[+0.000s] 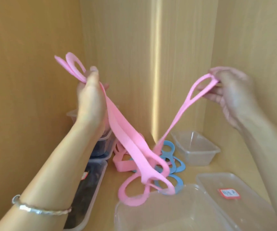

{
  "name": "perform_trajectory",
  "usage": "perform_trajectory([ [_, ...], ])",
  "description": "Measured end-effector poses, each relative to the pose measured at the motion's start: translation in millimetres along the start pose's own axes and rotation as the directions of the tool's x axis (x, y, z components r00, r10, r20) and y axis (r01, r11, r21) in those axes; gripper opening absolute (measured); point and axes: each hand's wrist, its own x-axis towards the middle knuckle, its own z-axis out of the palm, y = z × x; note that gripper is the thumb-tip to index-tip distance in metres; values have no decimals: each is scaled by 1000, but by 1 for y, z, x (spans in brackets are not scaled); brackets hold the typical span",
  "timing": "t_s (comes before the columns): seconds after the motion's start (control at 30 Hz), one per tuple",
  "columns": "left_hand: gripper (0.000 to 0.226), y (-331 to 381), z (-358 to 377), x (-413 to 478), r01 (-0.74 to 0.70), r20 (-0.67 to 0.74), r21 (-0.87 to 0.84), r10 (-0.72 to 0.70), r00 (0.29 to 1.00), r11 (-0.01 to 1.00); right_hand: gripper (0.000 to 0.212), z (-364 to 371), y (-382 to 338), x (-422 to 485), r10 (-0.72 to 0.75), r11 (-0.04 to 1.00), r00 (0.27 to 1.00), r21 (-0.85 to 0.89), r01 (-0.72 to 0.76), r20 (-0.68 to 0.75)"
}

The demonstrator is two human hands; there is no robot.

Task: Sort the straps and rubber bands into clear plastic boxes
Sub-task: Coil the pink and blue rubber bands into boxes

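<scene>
- Two hands are working raised above a wooden shelf, each gripping pink straps drawn up from a mixed heap.
- Far left: dark-filled boxes [91, 185] are standing in a row along the left wall, partly hidden behind the left forearm, which is wearing a silver bracelet [41, 210].
- Left hand [91, 99] is closing its fingers around a bunch of pink straps [126, 140]; their looped ends are sticking up above the fist and the long tails are hanging down to the front box, probably held high to let them fall free of the pile.
- Centre: the heap of pink and blue straps [169, 157] is lying on the shelf, loops interlocking; this tangle looks like the main obstacle to a clean separation.
- Front centre: an empty clear box [151, 212] is waiting below the hanging loops, likely the destination.
- Right hand [231, 92] is pinching the looped end of a single pink strap [181, 114], stretching it taut away from the heap, apparently to free it.
- Right: a second empty box [196, 147] and a labelled lid [231, 192] are sitting nearby.
</scene>
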Motion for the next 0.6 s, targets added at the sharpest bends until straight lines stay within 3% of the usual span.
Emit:
perform_trajectory([
  [0.07,42,-2,0,1,-34,18,65,33,999,997,23,-8,-5,3,-86,993,994,80,92,-73],
  [0.13,39,-4,1,-3,-65,67,194,52,996,979,21,-9,-8,1,-104,986,994,125,107,-37],
  [0.27,22,-14,6,-12,-171,290,376,59,955,911,18,9,-8,-15,-7,1000,993,-9,8,114],
  [0.37,28,-26,11,-20,-306,457,544,31,889,781,15,28,-4,-32,88,992,946,-114,-55,311],
  [0.53,22,-37,14,-26,-282,473,588,-40,880,758,22,42,2,-41,185,982,885,-46,-183,427],
  [0.6,41,-39,14,-25,-315,505,619,-57,861,719,28,40,2,-38,222,966,883,27,-256,414],
])
